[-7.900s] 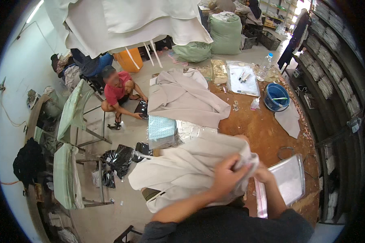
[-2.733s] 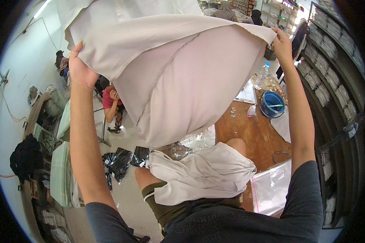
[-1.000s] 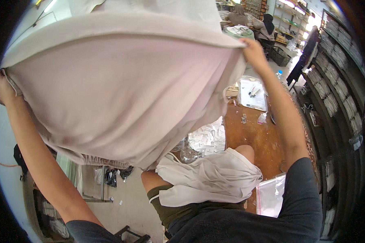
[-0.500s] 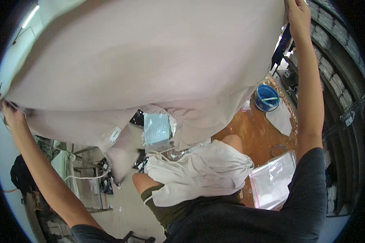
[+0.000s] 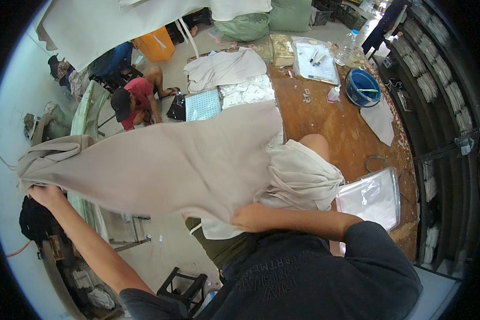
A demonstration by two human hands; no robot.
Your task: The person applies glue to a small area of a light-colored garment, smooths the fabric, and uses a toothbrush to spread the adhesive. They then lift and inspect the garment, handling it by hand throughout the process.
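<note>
The beige cloth (image 5: 170, 160) is mostly spread out but not flat yet; its left end is bunched. It is gripped by the closed left hand (image 5: 47, 196) and closed right hand (image 5: 249, 217). A paler cloth (image 5: 304, 176) is seen crumpled on the legs (image 5: 316, 143).

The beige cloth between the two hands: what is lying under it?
Under the beige cloth, a paler cloth lies across the person's legs, showing past the right edge and in a piece below. Part is covered; anything else hidden there cannot be seen.
</note>
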